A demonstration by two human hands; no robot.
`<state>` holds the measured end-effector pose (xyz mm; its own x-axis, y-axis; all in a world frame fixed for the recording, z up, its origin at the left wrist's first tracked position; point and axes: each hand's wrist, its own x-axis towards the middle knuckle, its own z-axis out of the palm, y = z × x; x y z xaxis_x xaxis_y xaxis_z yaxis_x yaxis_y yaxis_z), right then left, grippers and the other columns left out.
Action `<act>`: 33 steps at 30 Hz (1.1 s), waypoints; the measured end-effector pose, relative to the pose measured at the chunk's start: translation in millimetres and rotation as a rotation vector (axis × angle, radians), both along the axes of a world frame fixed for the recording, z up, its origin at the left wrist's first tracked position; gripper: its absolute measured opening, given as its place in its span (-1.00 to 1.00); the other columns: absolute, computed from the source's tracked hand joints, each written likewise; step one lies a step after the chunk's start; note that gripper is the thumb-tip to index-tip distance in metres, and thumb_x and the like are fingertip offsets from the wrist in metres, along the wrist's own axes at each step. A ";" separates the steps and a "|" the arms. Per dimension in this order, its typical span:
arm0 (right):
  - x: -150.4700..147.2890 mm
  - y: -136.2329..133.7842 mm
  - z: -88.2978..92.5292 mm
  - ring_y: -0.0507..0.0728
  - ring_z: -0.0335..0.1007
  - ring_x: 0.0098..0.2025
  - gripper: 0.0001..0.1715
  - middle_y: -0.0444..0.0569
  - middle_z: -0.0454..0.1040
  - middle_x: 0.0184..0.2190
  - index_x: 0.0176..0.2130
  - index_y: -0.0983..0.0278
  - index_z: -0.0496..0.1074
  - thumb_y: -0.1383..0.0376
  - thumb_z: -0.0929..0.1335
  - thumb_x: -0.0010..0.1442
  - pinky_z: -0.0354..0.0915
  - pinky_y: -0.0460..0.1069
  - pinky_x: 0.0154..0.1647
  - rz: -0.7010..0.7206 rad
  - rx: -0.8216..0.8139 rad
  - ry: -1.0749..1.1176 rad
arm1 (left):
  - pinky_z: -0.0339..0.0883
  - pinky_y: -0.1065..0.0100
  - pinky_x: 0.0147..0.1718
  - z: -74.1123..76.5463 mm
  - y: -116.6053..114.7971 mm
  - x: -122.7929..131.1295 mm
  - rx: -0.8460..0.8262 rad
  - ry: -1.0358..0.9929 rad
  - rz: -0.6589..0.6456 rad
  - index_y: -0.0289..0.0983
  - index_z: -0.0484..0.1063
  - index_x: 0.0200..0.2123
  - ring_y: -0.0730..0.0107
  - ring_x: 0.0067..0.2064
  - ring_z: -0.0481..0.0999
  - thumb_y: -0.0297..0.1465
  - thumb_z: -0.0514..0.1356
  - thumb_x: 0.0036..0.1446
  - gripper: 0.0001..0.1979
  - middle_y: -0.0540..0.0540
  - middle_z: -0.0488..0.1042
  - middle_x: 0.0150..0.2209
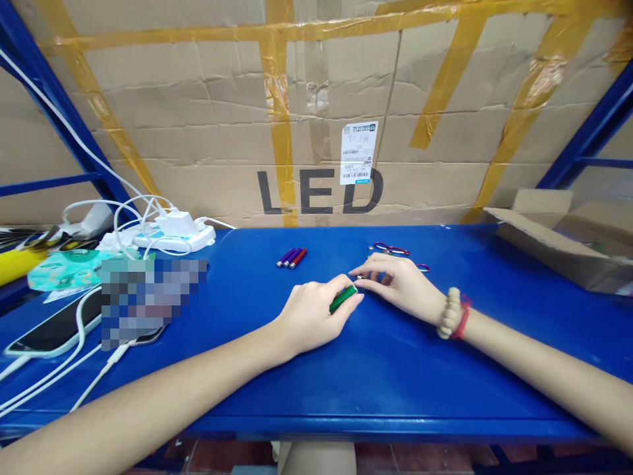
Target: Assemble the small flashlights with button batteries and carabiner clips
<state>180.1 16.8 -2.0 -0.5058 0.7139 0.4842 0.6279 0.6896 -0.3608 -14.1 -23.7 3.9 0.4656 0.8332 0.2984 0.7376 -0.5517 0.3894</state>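
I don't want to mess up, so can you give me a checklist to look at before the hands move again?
1. Green tube held in the left hand: ok.
2. Right hand close to the tube's end: ok.
3. Something pinched in the right fingertips: cannot tell, too small.
4. Two purple tubes and a red tube lying together on the table: ok.
5. Red clips fully in view: not ok, the right hand partly covers them.

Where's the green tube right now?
In the head view, the green tube is slightly below and right of centre, held in the left hand, beside the right hand.
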 end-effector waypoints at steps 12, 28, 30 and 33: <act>-5.6 -11.0 7.3 0.05 0.38 -0.48 -0.57 -0.04 0.51 -0.48 -0.38 0.29 0.53 -0.01 0.42 -0.06 0.32 -0.04 -0.45 -0.038 -0.276 0.288 | 0.07 0.45 -0.52 -3.1 0.9 -0.6 0.035 -0.015 0.004 -0.20 0.41 -0.36 0.45 -0.50 0.41 -0.20 -0.01 0.21 -0.72 0.04 0.47 -0.50; -3.9 -25.9 17.7 -0.08 0.18 -0.62 -0.64 -0.10 0.44 -0.55 -0.30 0.31 0.53 0.08 0.40 0.03 0.14 -0.14 -0.63 0.148 -0.547 0.458 | 0.08 0.46 -0.52 -5.1 3.3 -3.4 0.083 -0.088 -0.081 -0.25 0.40 -0.42 0.51 -0.52 0.33 -0.24 0.04 0.20 -0.73 0.04 0.38 -0.57; -4.4 -24.8 17.4 -0.09 0.17 -0.63 -0.66 -0.13 0.41 -0.60 -0.32 0.32 0.52 0.10 0.42 0.00 0.13 -0.15 -0.63 0.138 -0.589 0.454 | 0.17 0.46 -0.46 -6.2 4.5 -4.9 0.111 -0.112 -0.149 -0.25 0.42 -0.37 0.48 -0.45 0.39 -0.27 0.05 0.21 -0.77 0.01 0.45 -0.49; -4.2 -21.1 16.0 -0.11 0.19 -0.62 -0.64 -0.14 0.43 -0.58 -0.33 0.33 0.49 0.12 0.46 -0.07 0.13 -0.16 -0.63 0.154 -0.713 0.472 | 0.27 0.46 -0.33 -8.8 6.4 -6.9 0.132 -0.152 -0.256 -0.25 0.45 -0.29 0.45 -0.35 0.46 -0.31 0.04 0.23 -0.79 -0.04 0.51 -0.36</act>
